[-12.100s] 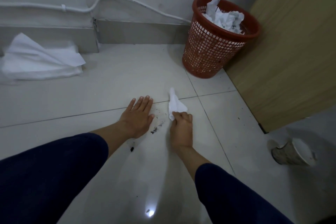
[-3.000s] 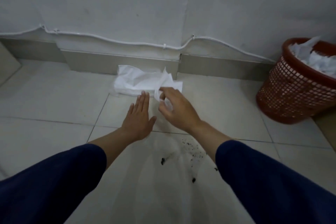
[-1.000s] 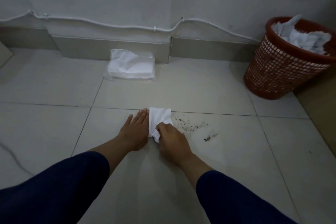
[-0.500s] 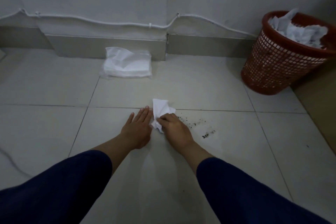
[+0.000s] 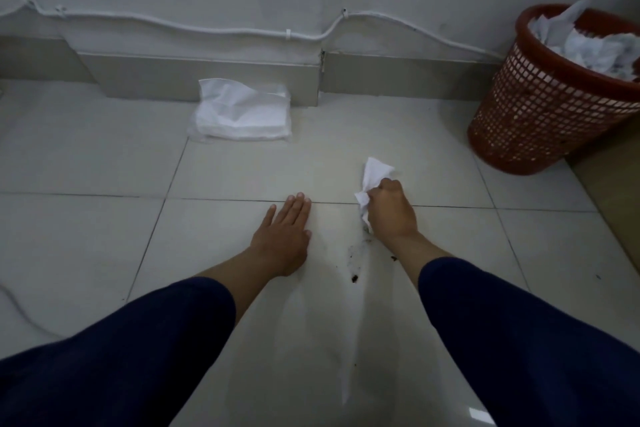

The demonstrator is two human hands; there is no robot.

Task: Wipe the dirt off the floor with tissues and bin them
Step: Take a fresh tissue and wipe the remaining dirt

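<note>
My right hand (image 5: pixel 389 213) is closed around a crumpled white tissue (image 5: pixel 373 174) and presses it on the pale tiled floor. Dark specks of dirt (image 5: pixel 355 262) lie on the tile just behind that hand, between my two arms. My left hand (image 5: pixel 282 239) lies flat on the floor with fingers stretched out and holds nothing. A stack of clean white tissues (image 5: pixel 240 111) sits against the skirting at the back. The red mesh bin (image 5: pixel 550 94) stands at the right, filled with used tissues (image 5: pixel 585 42).
A white cable (image 5: pixel 194 26) runs along the wall above the grey skirting. A wooden panel (image 5: pixel 616 191) edges the floor at the far right. Another cable (image 5: pixel 20 312) lies on the floor at the left.
My right hand has swept the tissue to the right across the dirt, away from my left hand. The scattered specks are now fewer and lie behind the hand. My left hand stays flat.
</note>
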